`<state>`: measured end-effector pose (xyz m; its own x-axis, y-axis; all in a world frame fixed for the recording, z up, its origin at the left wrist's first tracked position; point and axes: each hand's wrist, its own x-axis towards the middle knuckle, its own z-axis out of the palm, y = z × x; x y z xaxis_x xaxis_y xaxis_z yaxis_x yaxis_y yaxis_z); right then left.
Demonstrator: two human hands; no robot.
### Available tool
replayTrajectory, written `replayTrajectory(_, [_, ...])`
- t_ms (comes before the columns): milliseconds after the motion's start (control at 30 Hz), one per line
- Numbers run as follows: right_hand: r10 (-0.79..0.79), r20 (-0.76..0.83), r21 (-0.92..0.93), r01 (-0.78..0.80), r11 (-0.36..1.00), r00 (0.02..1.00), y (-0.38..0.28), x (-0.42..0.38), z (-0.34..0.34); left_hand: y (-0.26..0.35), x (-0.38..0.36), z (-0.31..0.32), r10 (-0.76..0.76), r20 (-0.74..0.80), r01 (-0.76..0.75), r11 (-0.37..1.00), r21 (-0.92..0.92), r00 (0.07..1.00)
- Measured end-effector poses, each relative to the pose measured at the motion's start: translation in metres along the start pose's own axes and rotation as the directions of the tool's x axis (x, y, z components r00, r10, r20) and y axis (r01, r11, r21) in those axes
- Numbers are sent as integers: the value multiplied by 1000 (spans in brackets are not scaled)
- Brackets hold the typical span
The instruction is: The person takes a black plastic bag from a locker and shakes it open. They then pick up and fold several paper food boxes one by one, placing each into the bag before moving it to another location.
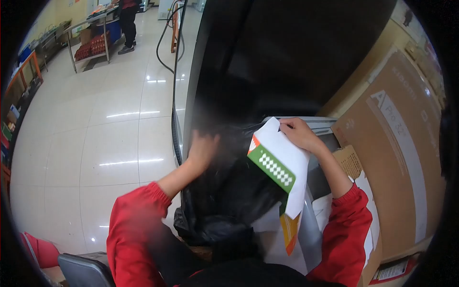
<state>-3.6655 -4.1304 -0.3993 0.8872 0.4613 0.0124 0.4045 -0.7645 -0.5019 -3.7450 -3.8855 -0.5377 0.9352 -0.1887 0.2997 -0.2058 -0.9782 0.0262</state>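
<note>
My right hand (pixel 299 133) grips the top edge of an unfolded carton (pixel 279 162), white inside, with green, orange and yellow printing outside. The carton hangs over the right side of a black plastic bag (pixel 224 191). My left hand (pixel 204 149) is at the left upper edge of the bag, its fingers smeared by motion and haze. Behind both hands rises a large dark panel (pixel 287 57).
A big brown cardboard box (pixel 392 124) leans at the right. At lower left are a dark chair back (pixel 85 270) and a red bucket (pixel 42 251). Far left, a person (pixel 128 21) stands by a metal table (pixel 91 20). A black cable (pixel 160 50) hangs near the panel.
</note>
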Motion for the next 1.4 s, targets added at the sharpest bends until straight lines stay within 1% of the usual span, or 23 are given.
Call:
replayTrajectory(33, [30, 64, 49, -33, 998, 998, 6, 10, -3, 6, 22, -7, -34, 152, 62, 982, -180, 988])
replayTrajectory(133, [153, 63, 200, -163, 966, 986, 25, 29, -25, 48, 71, 9, -74, 11, 70, 869, -491, 997])
replayTrajectory(267, [265, 46, 177, -269, 947, 963, 108, 61, -43, 84, 122, 23, -204, 15, 84, 336, -938, 979])
replayTrajectory(333, [327, -21, 118, -322, 939, 945, 104, 47, -46, 79, 136, 37, -130, 70, 94, 188, -978, 989])
replayTrajectory(367, [304, 40, 265, -304, 915, 952, 111, 45, -44, 78, 141, 47, -89, 94, 104, 115, -988, 992])
replayTrajectory(400, [265, 15, 237, -261, 936, 964, 119, 46, -43, 80, 142, 57, -82, 76, 73, -37, -997, 994])
replayTrajectory(500, [256, -35, 129, -250, 960, 966, 133, 41, -37, 68, 116, 27, 91, 252, 268, -343, -900, 963])
replayTrajectory(533, [261, -61, 89, -255, 963, 963, 132, 42, -38, 68, 116, 47, 83, 188, 205, -320, -925, 979])
replayTrajectory(567, [111, 20, 133, -113, 985, 994, 119, 38, -35, 69, 122, 79, 61, 181, 191, -249, -949, 982])
replayTrajectory(633, [170, 0, 197, -166, 966, 986, 113, 42, -22, 73, 131, 129, 16, 164, 165, -105, -981, 986])
replayTrajectory(667, [154, -75, 172, -139, 975, 985, 121, 52, -13, 73, 130, 129, -52, 331, 335, 110, -936, 942])
replayTrajectory(767, [68, -27, -54, -69, 996, 997, 124, 57, -21, 68, 105, 144, -25, 339, 332, -146, -932, 941])
replayTrajectory(833, [80, -126, 27, -77, 997, 989, 131, 53, -22, 55, 64, 128, -39, 144, 149, 153, -977, 989])
replayTrajectory(900, [162, -118, 24, -160, 987, 980, 158, 48, -30, 61, 13, 20, -27, -64, -45, 453, -890, 998])
replayTrajectory(967, [114, -246, 46, -106, 993, 963, 172, 40, -31, 78, -12, -40, 194, -232, -302, 565, -767, 953])
replayTrajectory(1033, [77, -343, -78, -110, 991, 936, 155, 25, -24, 107, -48, -39, 316, -103, -311, 728, -611, 943])
replayTrajectory(1067, [71, -376, -152, -137, 979, 924, 149, 22, -22, 115, -61, -26, 373, 18, -302, 778, -551, 928])
replayTrajectory(1167, [63, -409, -293, -197, 936, 911, 107, 5, -21, 110, -86, -8, 247, 293, -42, 825, -563, 924])
replayTrajectory(1233, [20, -472, -396, -232, 889, 881, 91, -5, -16, 91, -96, 5, -39, 69, 64, 914, -402, 997])
replayTrajectory(1267, [15, -452, -410, -223, 885, 892, 88, -8, -13, 74, -95, 3, -178, 34, 175, 881, -439, 983])
replayTrajectory(1300, [-14, -443, -450, -209, 868, 896, 91, -13, -7, 58, -100, 19, -337, 6, 312, 862, -399, 941])
replayTrajectory(1333, [-55, -436, -492, -187, 850, 898, 95, -15, 0, 36, -108, 33, -408, -141, 334, 866, -372, 902])
replayTrajectory(1400, [-135, -440, -541, -142, 829, 888, 93, -11, 11, 6, -111, 22, -540, -188, 459, 818, -346, 820])
